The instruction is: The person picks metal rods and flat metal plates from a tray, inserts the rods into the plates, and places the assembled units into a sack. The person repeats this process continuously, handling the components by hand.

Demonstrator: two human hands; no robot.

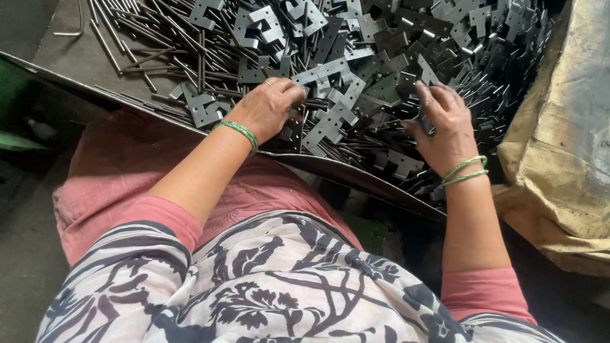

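Grey notched metal plates (327,120) heaped over thin rods (146,12), left hand (270,107) and right hand (441,126) each curled around some.

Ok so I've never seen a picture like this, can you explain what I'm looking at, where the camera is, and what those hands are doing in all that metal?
There is no machine here, only a person working with two bare hands. The one picture comes from a camera worn on the person's head, looking down over a patterned scarf and pink sleeves.

In front lies a metal tray heaped with flat notched metal plates and, toward the left, a spread of thin metal rods. A worn, dirty sack sits at the right.

The left hand rests curled on the pile, on plates and rods; whether it grips any is hard to tell. The right hand seems to pinch a small dark piece between its fingers, though its shape is unclear. Both wrists carry green bangles.
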